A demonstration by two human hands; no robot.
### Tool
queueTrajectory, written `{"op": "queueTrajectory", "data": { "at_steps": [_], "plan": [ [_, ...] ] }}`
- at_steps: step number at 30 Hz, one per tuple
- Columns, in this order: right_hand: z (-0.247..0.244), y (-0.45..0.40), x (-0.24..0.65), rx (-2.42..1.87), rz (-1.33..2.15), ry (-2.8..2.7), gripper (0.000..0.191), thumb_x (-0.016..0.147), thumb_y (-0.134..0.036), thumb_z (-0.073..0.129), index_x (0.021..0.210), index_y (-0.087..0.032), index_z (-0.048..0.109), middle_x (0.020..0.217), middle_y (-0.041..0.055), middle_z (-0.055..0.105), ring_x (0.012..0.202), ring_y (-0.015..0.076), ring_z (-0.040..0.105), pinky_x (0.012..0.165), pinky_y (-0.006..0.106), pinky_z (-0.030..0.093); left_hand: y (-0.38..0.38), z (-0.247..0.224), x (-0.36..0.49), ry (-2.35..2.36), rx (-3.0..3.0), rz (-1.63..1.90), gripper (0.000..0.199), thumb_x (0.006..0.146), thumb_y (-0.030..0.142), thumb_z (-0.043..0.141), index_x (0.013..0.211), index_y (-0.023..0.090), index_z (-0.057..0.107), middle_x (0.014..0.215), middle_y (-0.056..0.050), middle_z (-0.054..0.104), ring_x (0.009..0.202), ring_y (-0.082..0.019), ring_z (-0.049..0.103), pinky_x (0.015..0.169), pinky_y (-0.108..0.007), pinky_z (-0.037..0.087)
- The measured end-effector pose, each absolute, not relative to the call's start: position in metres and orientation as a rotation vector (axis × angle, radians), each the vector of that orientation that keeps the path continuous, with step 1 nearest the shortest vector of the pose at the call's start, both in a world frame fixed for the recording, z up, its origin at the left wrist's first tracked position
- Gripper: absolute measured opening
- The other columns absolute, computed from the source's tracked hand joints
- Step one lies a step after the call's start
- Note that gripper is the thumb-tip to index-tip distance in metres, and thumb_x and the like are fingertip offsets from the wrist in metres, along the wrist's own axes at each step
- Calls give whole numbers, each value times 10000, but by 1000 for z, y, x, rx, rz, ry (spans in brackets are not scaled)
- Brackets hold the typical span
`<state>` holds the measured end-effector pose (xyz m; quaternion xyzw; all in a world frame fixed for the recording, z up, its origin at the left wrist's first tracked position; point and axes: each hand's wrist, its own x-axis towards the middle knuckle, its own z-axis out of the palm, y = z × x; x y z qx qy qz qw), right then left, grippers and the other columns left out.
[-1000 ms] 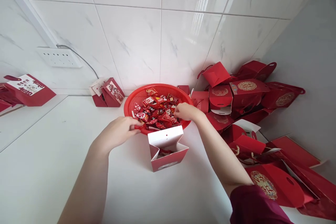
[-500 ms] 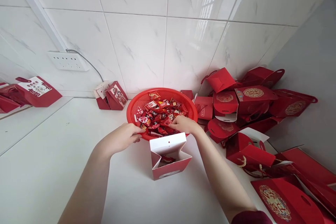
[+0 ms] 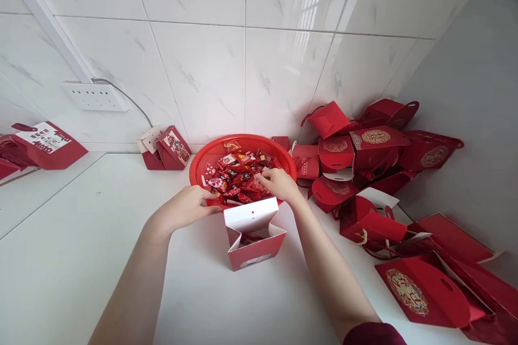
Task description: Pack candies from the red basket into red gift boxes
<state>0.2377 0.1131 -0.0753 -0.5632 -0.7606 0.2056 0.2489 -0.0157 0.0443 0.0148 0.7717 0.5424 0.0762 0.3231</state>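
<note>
A red perforated basket [image 3: 197, 164] filled with red-wrapped candies [image 3: 243, 172] rests on the white table. At the basket's front left, my left hand [image 3: 192, 205] has its fingers apart over the rim, the fingertips near the candies. My right hand [image 3: 277, 182] reaches over the right part of the candies with its fingers pinched together; what is between the fingertips is too small to make out. Just in front of the basket an open red and white box [image 3: 257, 253] stands upright, with something red-wrapped inside. Neither hand touches this box.
Many red gift boxes [image 3: 380, 151] are piled along the right side up to the wall. A small red box [image 3: 174, 148] stands left of the basket. Another box [image 3: 60, 151] lies at far left, below a wall socket [image 3: 95, 96].
The whole view has shifted, moving the scene slightly left. My right hand has lifted a little from the candies, its fingers drawn together. My left hand stays at the basket's front left.
</note>
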Motion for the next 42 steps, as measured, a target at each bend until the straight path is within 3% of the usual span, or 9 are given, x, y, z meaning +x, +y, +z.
{"op": "queueTrajectory", "data": {
  "at_steps": [20, 28, 33, 38, 42],
  "plan": [
    [-78, 109, 239, -1516, 471, -1934, 463, 957, -486, 392, 610, -197, 497, 579, -8, 533, 574, 131, 441, 568, 244, 285, 43, 8, -15, 1513, 2092, 160, 284, 805, 470, 540, 860, 280, 745, 747, -9, 691, 726, -222, 630, 610, -264, 417],
    [-80, 108, 240, -1509, 472, -1928, 479, 973, -484, 358, 657, -188, 563, 591, 7, 555, 589, 141, 467, 575, 252, 301, 46, 7, -17, 1513, 2063, 162, 253, 797, 460, 563, 893, 282, 717, 896, 7, 731, 820, -224, 658, 639, -255, 445],
    [-70, 113, 243, -1379, 588, -2110, 463, 990, -455, 346, 743, -175, 620, 646, 10, 617, 603, 138, 528, 587, 245, 356, 52, 5, -29, 1715, 2018, 171, 509, 682, 567, 648, 1114, 298, 652, 903, -9, 739, 851, -263, 680, 634, -261, 463],
    [-44, 139, 208, -1047, 731, -2496, 158, 905, -298, 573, 900, -187, 686, 892, 21, 711, 779, 144, 623, 708, 236, 431, 57, 1, -40, 1795, 1951, 147, 759, 618, 640, 686, 1282, 291, 564, 1020, -46, 742, 897, -298, 691, 650, -282, 477],
    [-43, 166, 148, -821, 734, -2733, 120, 890, -205, 599, 961, -158, 683, 1014, 77, 703, 861, 172, 620, 800, 272, 436, 59, -4, -44, 1805, 1945, 112, 923, 601, 717, 680, 1389, 283, 474, 1037, -73, 725, 888, -308, 686, 637, -298, 474]
  ]
}}
